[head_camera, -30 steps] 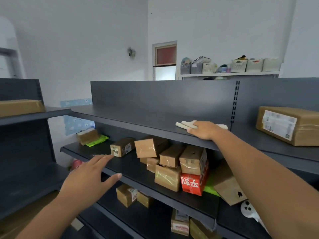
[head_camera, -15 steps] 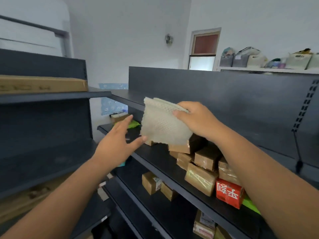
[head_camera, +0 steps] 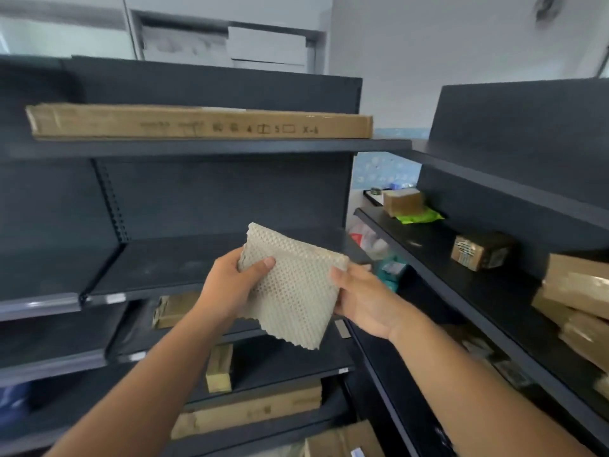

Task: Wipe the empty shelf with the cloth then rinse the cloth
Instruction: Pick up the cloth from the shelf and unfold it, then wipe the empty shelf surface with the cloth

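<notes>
Before the empty shelf (head_camera: 184, 262) | both hands pinch the cloth (head_camera: 290, 285) mid-air: left hand (head_camera: 230, 285) near edge, right hand (head_camera: 365, 298) far side | best folded flat, then pressed along the shelf.

head-worn view, facing forward and slightly down, close to dark shelving (head_camera: 211, 258)

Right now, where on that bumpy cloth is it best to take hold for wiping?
Probably the cloth's upper edge, from the two sides. It hangs limp, lower edge loose. The left hand pinches the top left corner, the right hand the right edge, which keeps it spread flat.
</notes>
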